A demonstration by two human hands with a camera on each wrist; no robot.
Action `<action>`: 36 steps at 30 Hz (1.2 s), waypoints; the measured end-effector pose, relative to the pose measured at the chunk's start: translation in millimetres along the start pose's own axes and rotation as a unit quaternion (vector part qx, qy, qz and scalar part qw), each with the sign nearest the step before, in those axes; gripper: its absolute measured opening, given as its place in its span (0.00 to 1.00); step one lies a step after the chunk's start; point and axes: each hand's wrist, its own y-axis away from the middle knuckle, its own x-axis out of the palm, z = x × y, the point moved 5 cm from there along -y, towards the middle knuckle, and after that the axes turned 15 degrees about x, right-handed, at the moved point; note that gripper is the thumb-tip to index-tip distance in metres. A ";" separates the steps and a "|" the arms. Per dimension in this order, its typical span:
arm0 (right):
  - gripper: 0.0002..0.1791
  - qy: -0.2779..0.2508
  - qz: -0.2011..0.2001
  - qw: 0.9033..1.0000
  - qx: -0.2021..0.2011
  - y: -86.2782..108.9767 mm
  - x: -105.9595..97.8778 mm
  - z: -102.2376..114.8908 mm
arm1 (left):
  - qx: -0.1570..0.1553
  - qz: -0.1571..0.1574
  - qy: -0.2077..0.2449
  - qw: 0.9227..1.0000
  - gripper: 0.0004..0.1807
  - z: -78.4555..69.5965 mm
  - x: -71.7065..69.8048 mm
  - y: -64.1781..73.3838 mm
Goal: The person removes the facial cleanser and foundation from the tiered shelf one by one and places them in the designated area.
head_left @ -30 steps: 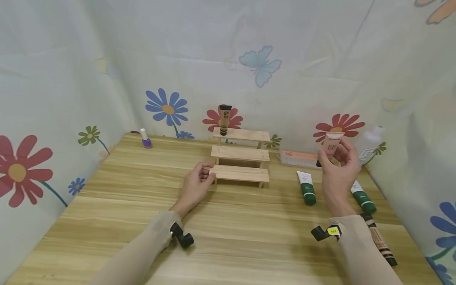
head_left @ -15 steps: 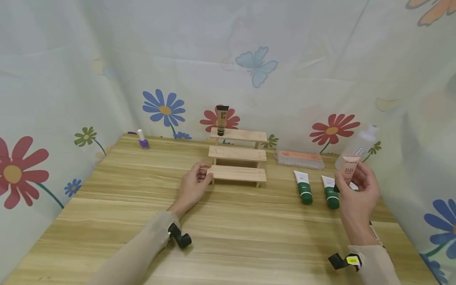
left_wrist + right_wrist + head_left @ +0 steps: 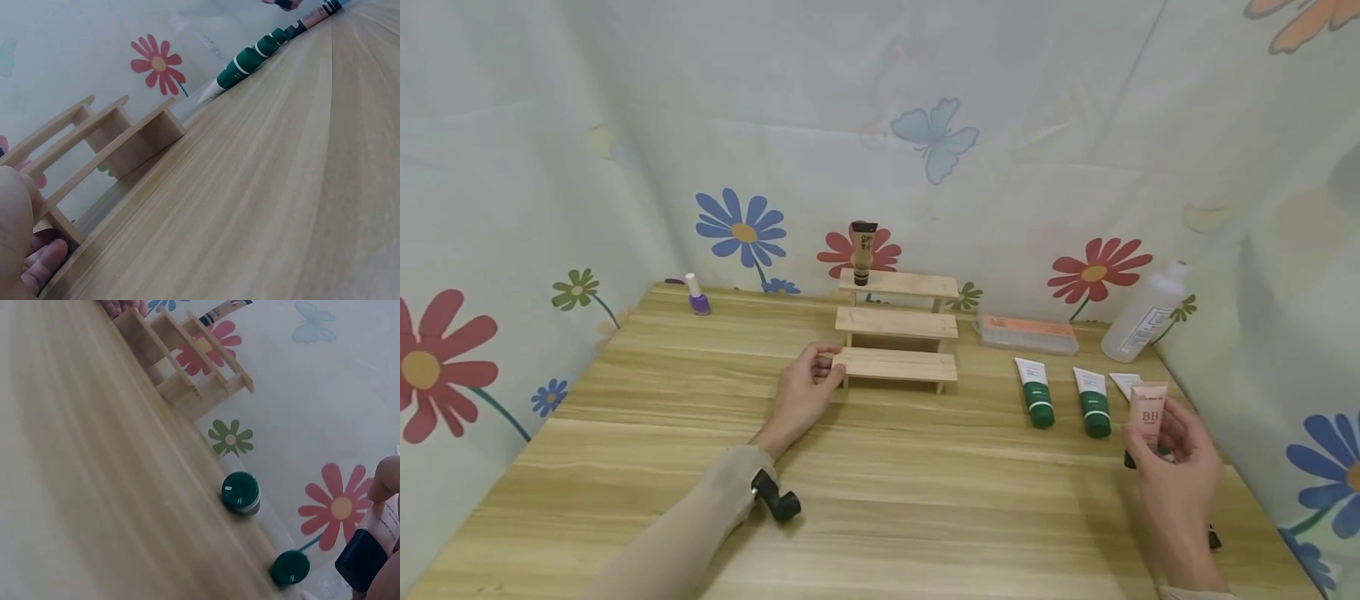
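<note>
My left hand (image 3: 805, 392) grips the left end of the lowest step of a three-tier wooden display stand (image 3: 897, 364), thumb at the step's edge and fingers curled beside its leg. A gold tube with a black cap (image 3: 863, 252) stands on the top tier. On the right, my right hand (image 3: 1183, 475) pinches a small pink BB cream tube (image 3: 1147, 412), its dark cap (image 3: 361, 561) pointing down. Two white-and-green tubes (image 3: 1036, 393) (image 3: 1092, 403) lie just left of that hand. A third tube (image 3: 1126, 385) is mostly hidden behind the BB cream.
A purple nail polish bottle (image 3: 699, 302) stands at the back left. Behind the green tubes are a clear case with an orange label (image 3: 1028, 333) and a tilted-looking white bottle (image 3: 1142, 317). A brown-and-black tube (image 3: 315, 17) lies by the right edge.
My right hand has moved right and nearer to me, lowering the BB cream tube over the right side of the table. The left hand keeps its grip on the stand.
</note>
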 end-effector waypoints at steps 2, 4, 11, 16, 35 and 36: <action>0.36 0.017 0.006 1.000 0.014 2.4 -3.6 -7.9 | -0.001 0.000 0.001 1.000 0.17 0.2 0.4 -0.4; 0.36 0.037 0.008 0.999 0.023 5.2 -6.1 -15.4 | -0.001 0.001 0.001 1.000 0.17 -0.2 0.4 -0.9; 0.34 0.104 0.020 0.994 -0.004 15.5 -6.0 -33.8 | 0.003 -0.001 0.001 1.000 0.17 0.7 0.3 -2.0; 0.36 0.170 0.031 0.985 0.011 17.4 -1.8 -43.9 | 0.003 0.000 0.002 1.000 0.17 1.1 0.7 -1.2; 0.35 0.251 0.038 0.967 -0.019 17.4 1.2 -48.7 | 0.007 0.003 0.001 1.000 0.17 -1.5 -0.4 -2.5; 0.35 0.252 0.037 0.967 -0.020 17.7 0.9 -48.9 | 0.007 0.003 0.002 1.000 0.17 -1.7 -0.3 -2.3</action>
